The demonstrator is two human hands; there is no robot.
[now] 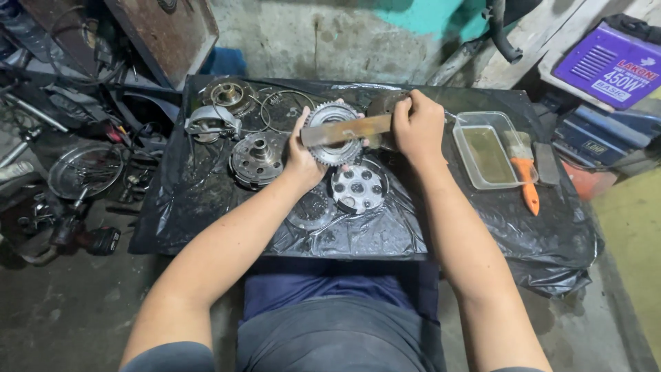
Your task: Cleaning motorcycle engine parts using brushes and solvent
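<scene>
Two bare hands work over a low table (172, 227) draped in black plastic. Left hand (303, 151) grips a toothed gear (333, 133), holding it up above the table's middle, fingers wrapped round its left edge. Right hand (416, 127) is closed on the right end of a flat metal bar (346, 129), which lies across the gear's face and reaches left to the other hand. Just near of the gear, a round plate (359, 187) with holes lies flat on the plastic; a dark disc (311, 208) lies beside it, to its left. Left of the gear sits a drum (257, 158), with a second round housing (229, 94) farther back and thin rings (286, 107) near it. At right, a clear tray (463, 141) of murky liquid stands apart from the hands, a brush (525, 172) with an orange handle resting over its right rim. On the floor at left lie a pan (84, 171) of small parts and loose tools.
</scene>
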